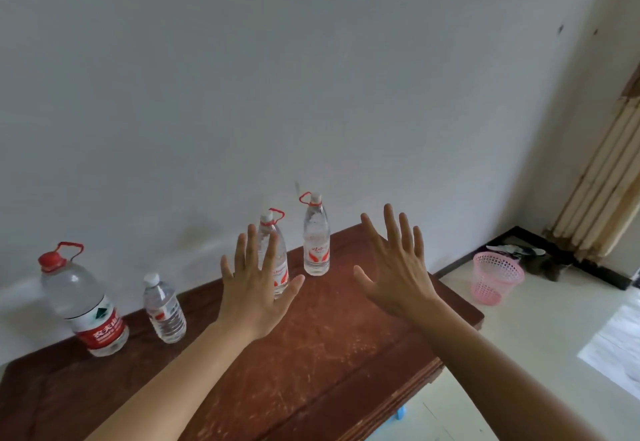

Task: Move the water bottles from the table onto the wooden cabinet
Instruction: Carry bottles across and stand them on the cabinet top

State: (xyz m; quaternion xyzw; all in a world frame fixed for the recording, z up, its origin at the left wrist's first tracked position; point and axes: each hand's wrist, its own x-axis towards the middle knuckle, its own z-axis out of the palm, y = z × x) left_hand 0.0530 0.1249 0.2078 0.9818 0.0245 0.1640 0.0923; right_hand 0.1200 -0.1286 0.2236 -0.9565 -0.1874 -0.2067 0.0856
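Several clear water bottles stand upright along the back of a reddish-brown wooden surface [332, 343] against the wall. A large red-capped bottle [83, 302] with a red label is at the far left, and a small white-capped bottle [164, 309] is beside it. Two taller bottles with red loop handles stand further right: one [281, 267] partly hidden behind my left hand [254, 284], the other [316, 239] between my hands. My right hand [398, 267] hovers to the right of that bottle. Both hands are held up with fingers spread, holding nothing.
A pink plastic basket [497, 276] stands on the pale floor to the right. Dark shoes [540, 260] lie behind it near a worn wooden frame [602, 191] in the corner. The wooden surface's right edge drops off to the floor.
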